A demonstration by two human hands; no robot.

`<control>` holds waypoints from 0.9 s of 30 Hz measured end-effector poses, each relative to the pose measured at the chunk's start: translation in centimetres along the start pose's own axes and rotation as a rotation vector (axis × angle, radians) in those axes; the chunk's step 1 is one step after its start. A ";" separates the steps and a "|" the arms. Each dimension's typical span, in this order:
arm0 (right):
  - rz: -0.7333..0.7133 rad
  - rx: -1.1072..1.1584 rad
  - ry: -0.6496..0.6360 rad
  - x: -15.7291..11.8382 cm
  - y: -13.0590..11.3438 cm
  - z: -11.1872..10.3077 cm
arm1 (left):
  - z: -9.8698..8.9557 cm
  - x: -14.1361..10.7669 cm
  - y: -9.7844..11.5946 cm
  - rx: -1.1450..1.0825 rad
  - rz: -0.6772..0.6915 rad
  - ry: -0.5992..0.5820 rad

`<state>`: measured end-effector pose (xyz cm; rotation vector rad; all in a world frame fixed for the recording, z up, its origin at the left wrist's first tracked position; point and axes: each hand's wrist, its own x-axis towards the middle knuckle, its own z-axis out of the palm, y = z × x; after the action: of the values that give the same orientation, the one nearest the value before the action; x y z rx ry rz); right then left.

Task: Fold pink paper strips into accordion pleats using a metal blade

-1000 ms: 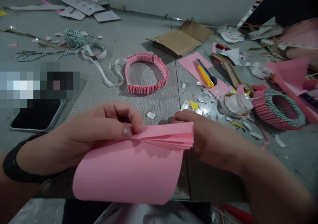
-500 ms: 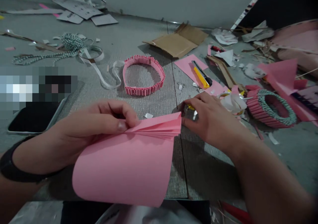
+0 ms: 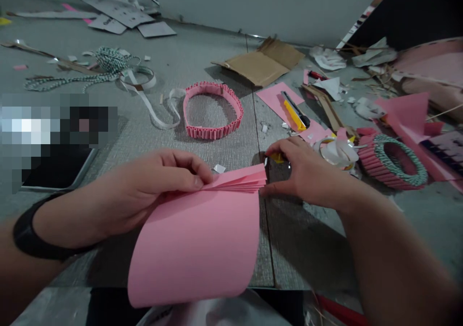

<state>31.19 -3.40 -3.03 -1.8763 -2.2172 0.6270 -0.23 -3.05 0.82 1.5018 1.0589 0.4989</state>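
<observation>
While the left hand (image 3: 155,186) pinches a pink paper sheet (image 3: 195,244), the right hand (image 3: 304,171) stands open beside its folds

Across the grey textured bench (image 3: 162,75), the sheet lies at the front, its near half curving down in a smooth, matte sweep while its far end is pleated into a tight fan. The left arm reaches in from the side, a black wristband (image 3: 32,234) at the wrist, and the thumb and curled fingers clamp the pleats. The right arm comes from the other side, its hand arched with thumb and forefinger spread, just beside the fan's end and not visibly gripping anything. The fan sits flatter and thinner than half a second earlier, and the right thumb now lies lower, level with the folds. Farther off rest a pleated pink paper ring (image 3: 213,132) and a twine-wrapped pink ring (image 3: 376,164). A small yellow scrap (image 3: 277,158) lies under the right forefinger
</observation>
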 end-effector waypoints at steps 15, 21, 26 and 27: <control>0.042 0.731 0.140 -0.7 -3.5 -0.2 | 0.4 -0.4 -1.0 0.297 0.288 -0.006; -0.073 0.819 -0.111 -2.0 -5.6 0.7 | 1.2 -0.8 -1.1 0.498 0.477 -0.035; -0.056 0.927 -0.205 -2.3 -6.3 1.1 | 1.3 -0.3 -1.7 0.567 0.444 0.065; -0.057 0.939 -0.192 -2.3 -6.4 1.0 | 1.2 -0.3 -1.7 0.576 0.425 0.077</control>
<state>25.52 -6.63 -0.94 -1.2761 -1.5678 1.5371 0.01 -4.08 -1.04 2.2587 0.9885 0.5760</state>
